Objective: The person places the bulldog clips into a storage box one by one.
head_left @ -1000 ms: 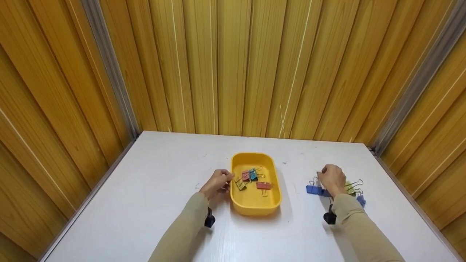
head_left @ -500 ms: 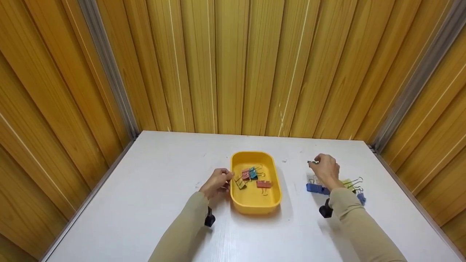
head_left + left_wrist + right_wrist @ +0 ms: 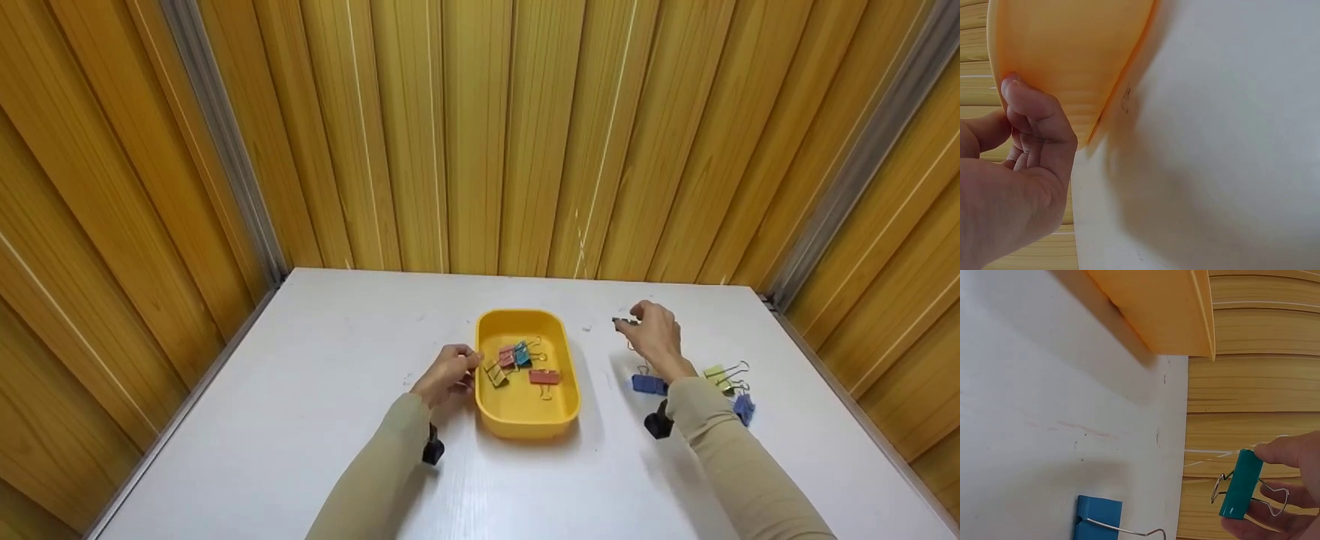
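The left hand (image 3: 448, 373), curled, grips the yellow tub (image 3: 525, 430); the right hand (image 3: 655, 335) pinches a green clip (image 3: 1242, 485). The right wrist view's bottom edge cuts off a blue clip (image 3: 1099, 518).

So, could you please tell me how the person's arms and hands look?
The left sleeve and right sleeve are long, plain, khaki. A left device and right device, both small and black, show near their ends. The left hand and right hand are bare.
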Tool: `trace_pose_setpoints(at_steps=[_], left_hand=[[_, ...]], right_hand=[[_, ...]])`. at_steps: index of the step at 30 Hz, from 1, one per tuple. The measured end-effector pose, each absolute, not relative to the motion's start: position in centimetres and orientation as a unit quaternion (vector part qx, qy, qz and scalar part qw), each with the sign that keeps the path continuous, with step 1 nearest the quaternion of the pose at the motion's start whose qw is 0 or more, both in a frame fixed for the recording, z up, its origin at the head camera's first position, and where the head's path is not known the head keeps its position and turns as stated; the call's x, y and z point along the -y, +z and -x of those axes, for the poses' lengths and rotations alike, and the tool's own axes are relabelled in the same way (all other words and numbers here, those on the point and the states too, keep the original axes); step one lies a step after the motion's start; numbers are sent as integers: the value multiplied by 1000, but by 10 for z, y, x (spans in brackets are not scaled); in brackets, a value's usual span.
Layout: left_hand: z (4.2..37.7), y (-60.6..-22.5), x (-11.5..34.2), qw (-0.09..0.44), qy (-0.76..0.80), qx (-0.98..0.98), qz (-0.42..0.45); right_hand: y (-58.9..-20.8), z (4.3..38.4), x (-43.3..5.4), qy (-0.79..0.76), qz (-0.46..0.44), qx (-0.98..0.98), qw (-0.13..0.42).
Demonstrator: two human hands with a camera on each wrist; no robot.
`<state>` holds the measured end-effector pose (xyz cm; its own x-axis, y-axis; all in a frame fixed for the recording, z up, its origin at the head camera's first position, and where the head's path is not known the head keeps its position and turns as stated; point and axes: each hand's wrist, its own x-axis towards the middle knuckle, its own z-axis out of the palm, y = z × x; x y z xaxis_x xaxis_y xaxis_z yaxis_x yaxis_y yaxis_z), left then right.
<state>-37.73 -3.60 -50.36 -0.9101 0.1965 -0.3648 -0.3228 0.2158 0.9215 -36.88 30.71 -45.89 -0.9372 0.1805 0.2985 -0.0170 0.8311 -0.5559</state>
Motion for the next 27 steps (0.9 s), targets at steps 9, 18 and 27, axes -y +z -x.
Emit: trace_pose_setpoints(at_steps=[9,18,27], left_hand=[[377,-505,36,205,629,-749,37],[376,-503,36,202,627,-752,28],[378,-503,36,209,621,-754,49]], right_hand=[[-451,369,-289,291,16,939,182],[-444,368,-269,285,-14,938,198],[-442,366,-246,304,-36,933,187]])
